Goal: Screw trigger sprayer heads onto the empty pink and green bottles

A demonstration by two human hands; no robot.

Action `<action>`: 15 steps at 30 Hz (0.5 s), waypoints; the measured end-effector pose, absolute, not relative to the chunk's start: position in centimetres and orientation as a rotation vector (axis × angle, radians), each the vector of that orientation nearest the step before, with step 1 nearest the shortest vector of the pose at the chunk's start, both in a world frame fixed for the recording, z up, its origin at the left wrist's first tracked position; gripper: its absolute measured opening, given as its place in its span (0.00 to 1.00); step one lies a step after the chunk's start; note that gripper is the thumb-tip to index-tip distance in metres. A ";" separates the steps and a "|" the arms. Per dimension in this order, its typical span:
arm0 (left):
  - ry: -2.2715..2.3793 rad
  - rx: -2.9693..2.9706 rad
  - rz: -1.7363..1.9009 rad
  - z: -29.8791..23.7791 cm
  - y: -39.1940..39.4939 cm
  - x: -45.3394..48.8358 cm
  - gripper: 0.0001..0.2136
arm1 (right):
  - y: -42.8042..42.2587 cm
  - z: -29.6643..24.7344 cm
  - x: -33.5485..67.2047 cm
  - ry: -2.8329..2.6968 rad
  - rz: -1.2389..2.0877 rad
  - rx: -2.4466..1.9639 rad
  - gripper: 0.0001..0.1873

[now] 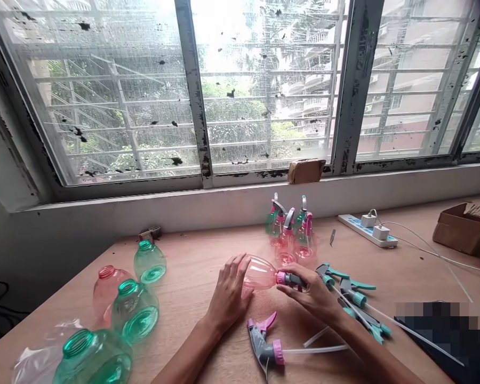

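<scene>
A clear pink bottle (259,275) lies on its side on the wooden table (192,256). My left hand (229,294) wraps its base and holds it. My right hand (312,293) grips the grey and pink spray head (290,279) at the bottle's neck. A loose pink and grey spray trigger (264,346) with its white tube lies just in front of my hands. Several assembled spray bottles (290,234) stand behind, close to the sill.
Empty green and pink bottles (136,309) lie at the left near a plastic bag (36,352). Teal spray triggers (356,296) lie at the right. A power strip (368,229) with plugs and a cardboard box (464,229) sit at the far right. A dirty window runs behind.
</scene>
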State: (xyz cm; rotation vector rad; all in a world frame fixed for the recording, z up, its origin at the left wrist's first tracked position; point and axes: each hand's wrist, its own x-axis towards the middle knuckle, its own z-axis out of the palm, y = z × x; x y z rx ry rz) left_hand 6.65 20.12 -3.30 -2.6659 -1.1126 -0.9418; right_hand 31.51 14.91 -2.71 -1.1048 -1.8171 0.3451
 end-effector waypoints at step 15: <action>-1.161 -2.887 -1.178 -3.8 20.8 6.2 0.44 | 14.7 -2.5 31.4 -1.802 0.260 -1.179 0.05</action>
